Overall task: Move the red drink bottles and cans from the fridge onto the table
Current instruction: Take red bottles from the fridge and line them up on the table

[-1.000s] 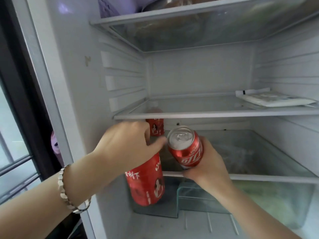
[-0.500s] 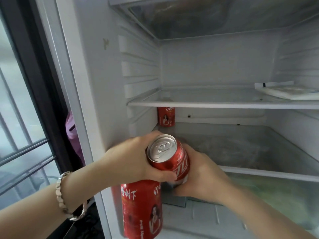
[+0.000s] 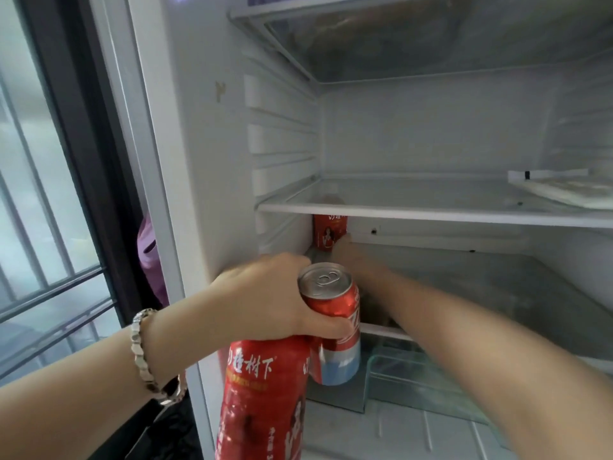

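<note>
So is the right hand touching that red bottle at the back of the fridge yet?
Cannot tell. In the head view, the right hand overlaps the red bottle, but the blurred fingertips show neither contact nor gap.

A home kitchen corner is suggested by an open household fridge with white ribbed walls and glass shelves, seen from 12 to 3 o'clock. A barred window in a dark frame is seen at 9 o'clock, and a flat white packet is kept on the shelf at 2 o'clock.
</note>
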Available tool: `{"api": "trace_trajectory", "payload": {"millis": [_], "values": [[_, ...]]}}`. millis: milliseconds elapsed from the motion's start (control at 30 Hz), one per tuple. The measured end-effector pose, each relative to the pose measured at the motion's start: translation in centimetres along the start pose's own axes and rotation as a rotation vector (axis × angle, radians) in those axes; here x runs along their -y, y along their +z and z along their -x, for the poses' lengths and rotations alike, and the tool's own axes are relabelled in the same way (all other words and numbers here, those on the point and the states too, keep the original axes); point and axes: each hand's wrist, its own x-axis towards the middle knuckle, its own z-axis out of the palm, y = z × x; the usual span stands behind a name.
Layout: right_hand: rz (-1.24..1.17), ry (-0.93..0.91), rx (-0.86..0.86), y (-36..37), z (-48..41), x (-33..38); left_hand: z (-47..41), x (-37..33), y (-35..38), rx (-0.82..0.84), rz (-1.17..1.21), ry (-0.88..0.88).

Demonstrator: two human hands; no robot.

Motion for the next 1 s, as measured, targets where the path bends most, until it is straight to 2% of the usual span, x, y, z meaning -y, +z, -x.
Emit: {"api": "trace_trajectory", "payload": {"millis": [67, 300, 434, 600, 734, 867, 934, 1001], "values": [[-0.02, 0.058, -0.093, 1.4, -2.9, -0.1, -0.1, -0.1, -0.1, 0.018, -0.026, 0.003], [-0.306, 0.056, -0.308, 2.5, -6.9, -0.5, -0.4, 0.1, 0.1, 0.021, -0.115, -0.033], [-0.274, -0.021, -0.246, 1.2, -3.8, -0.5, -0.3, 0.1, -0.1, 0.026, -0.103, -0.032], [-0.177, -0.074, -0.054, -1.9, 4.3, -1.4, 0.1, 0.3, 0.1, 0.006, -0.133, -0.024], [-0.114, -0.156, -0.064, -4.5, 10.7, -3.3, 0.2, 0.4, 0.2, -0.005, -0.157, -0.013], [-0.092, -0.143, -0.087, -5.2, 12.7, -4.3, 0.2, 0.3, 0.2, -0.005, -0.137, -0.016], [-0.169, -0.191, -0.061, -5.4, 12.9, -3.9, 0.3, 0.3, 0.3, -0.009, -0.13, -0.017], [-0.349, -0.269, -0.103, -5.6, 12.6, -3.0, 0.4, 0.3, 0.2, -0.021, -0.13, -0.016]]}}
